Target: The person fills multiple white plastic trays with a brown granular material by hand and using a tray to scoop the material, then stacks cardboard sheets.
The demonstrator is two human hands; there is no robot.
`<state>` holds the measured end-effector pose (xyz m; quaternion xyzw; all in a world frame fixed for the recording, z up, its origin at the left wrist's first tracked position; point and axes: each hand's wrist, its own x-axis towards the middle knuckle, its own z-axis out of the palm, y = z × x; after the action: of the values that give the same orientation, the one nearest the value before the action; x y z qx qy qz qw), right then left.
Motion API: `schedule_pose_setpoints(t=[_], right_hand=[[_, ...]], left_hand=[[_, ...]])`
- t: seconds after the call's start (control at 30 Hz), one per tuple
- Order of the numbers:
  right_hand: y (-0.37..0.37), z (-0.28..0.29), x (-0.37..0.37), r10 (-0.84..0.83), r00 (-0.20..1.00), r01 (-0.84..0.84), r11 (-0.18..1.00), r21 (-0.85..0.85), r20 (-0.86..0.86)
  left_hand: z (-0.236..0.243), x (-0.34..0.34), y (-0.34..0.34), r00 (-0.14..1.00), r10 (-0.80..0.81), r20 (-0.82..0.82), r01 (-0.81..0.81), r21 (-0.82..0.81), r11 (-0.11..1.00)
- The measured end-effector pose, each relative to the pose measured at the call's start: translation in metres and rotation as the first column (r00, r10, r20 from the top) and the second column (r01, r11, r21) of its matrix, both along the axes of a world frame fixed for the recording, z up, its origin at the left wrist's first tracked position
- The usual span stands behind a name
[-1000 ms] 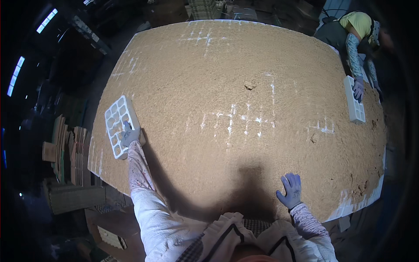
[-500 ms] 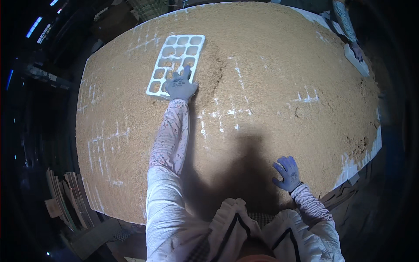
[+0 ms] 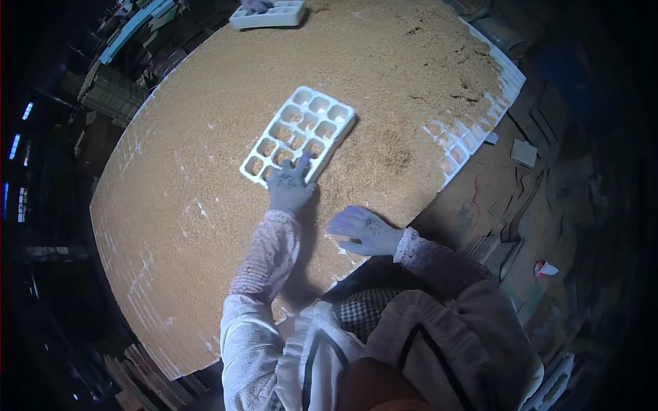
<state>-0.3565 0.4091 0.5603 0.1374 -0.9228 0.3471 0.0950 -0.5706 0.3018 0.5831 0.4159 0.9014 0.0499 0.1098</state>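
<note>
A white tray (image 3: 277, 127) with rows of square cells lies tilted across the sawdust-like tan material in the middle. Some of the same loose material sits in its cells. My gloved left hand (image 3: 290, 186) grips the tray's near end, fingers reaching over the rim into the cells. To the right of it and nearer to me, my gloved right hand (image 3: 368, 231) is held flat with its fingers stretched out, low over the tan material (image 3: 205, 137) near the table's edge. It holds nothing.
Another white tray (image 3: 274, 18) is at the far edge, with another person's gloved hand (image 3: 257, 5) on it. White cells (image 3: 469, 140), partly covered, show along the right edge. Stacked boards (image 3: 113, 96) stand beyond the far left edge. A pale block (image 3: 524, 153) lies off to the right.
My view has turned, so the table appears rotated. My left hand and the tray now appear closer to me. My right hand has come inward, nearer to the tray.
</note>
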Motion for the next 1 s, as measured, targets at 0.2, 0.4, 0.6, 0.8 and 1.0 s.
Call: schedule_pose_setpoints(t=[0.2,0.4,0.6,0.8,1.0], right_hand=[[0.103,0.010,0.218,-0.477,0.856,0.490,0.872,-0.019,0.197],[0.150,-0.018,0.358,-0.673,0.629,0.744,0.666,-0.053,0.390],[0.166,-0.028,0.361,-0.493,0.645,0.645,0.761,-0.070,0.583],[0.191,-0.101,0.390,-0.510,0.742,0.639,0.735,-0.227,0.436],[0.249,-0.093,0.385,-0.576,0.650,0.716,0.683,-0.145,0.496]], left_hand=[[-0.043,0.029,-0.043,0.899,0.433,-0.059,-0.429,0.077,0.900],[-0.012,0.182,0.155,0.966,0.254,0.052,-0.255,0.006,0.967],[0.004,0.205,0.239,0.966,0.229,0.116,-0.231,0.002,0.973],[-0.015,0.062,0.140,0.822,0.563,-0.085,-0.553,0.113,0.825],[-0.044,-0.025,0.186,0.624,0.738,-0.257,-0.779,-0.125,0.615]])
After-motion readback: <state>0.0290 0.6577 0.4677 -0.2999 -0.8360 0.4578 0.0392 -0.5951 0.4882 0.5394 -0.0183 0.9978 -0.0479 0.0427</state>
